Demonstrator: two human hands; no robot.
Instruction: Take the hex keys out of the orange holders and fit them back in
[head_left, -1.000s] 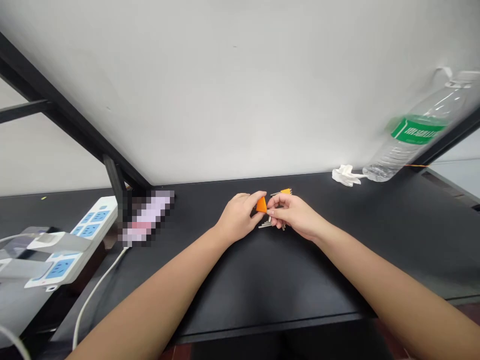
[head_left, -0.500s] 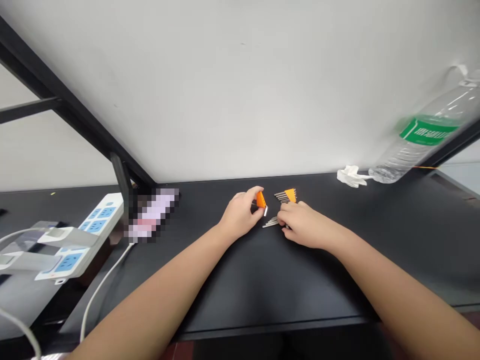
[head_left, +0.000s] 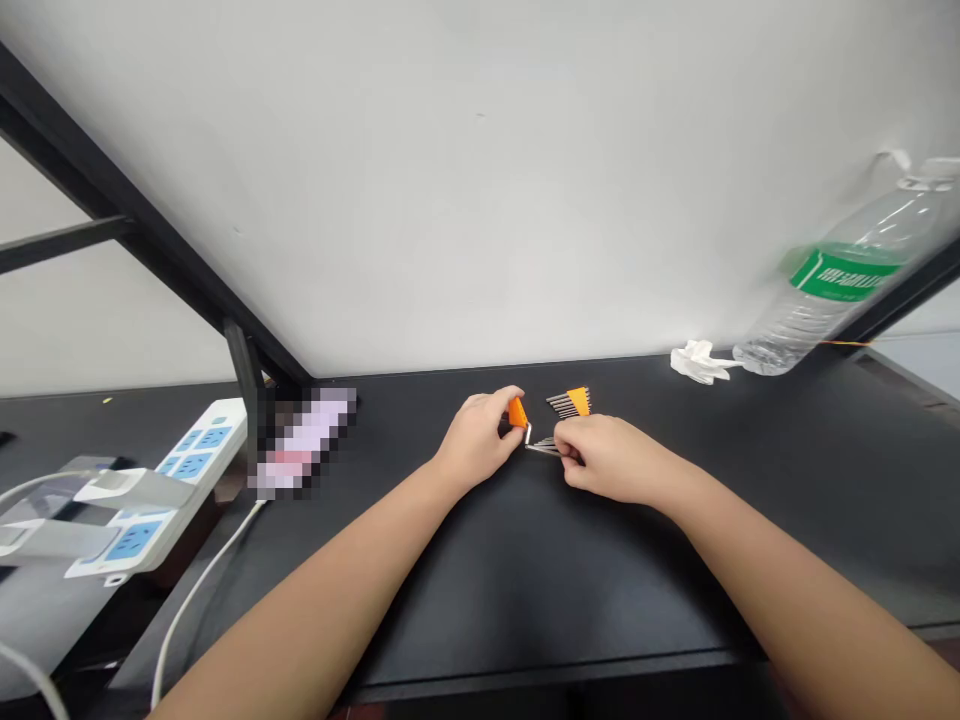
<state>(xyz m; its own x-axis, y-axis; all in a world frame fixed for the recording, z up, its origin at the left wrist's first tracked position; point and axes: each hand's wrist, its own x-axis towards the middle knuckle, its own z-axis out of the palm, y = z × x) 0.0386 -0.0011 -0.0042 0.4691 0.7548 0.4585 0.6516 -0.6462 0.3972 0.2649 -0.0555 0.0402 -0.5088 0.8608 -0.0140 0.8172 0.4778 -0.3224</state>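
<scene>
My left hand (head_left: 480, 440) is closed in a pinch round an orange hex key holder (head_left: 517, 412), with a bent silver hex key sticking out of its lower side. Close by on the right, my right hand (head_left: 604, 458) grips a thin silver hex key (head_left: 541, 449) that points left towards the holder. A few more loose keys lie beside its fingertips, partly covered by them. Just behind the right hand, a second orange holder (head_left: 578, 401) lies on the black table, filled with several hex keys in a row.
On the left are a white power strip (head_left: 169, 510) with plugs, a blurred-out phone-like item (head_left: 311, 440) on a white cable, and a black metal frame (head_left: 180, 270). Crumpled tissue (head_left: 699, 362) and a large plastic bottle (head_left: 840, 275) stand at the back right, against the wall.
My right hand has drawn a hex key out from the loose ones, its end now by the left-hand holder. My left hand stays pinched on that holder. The camera view has shifted slightly.
</scene>
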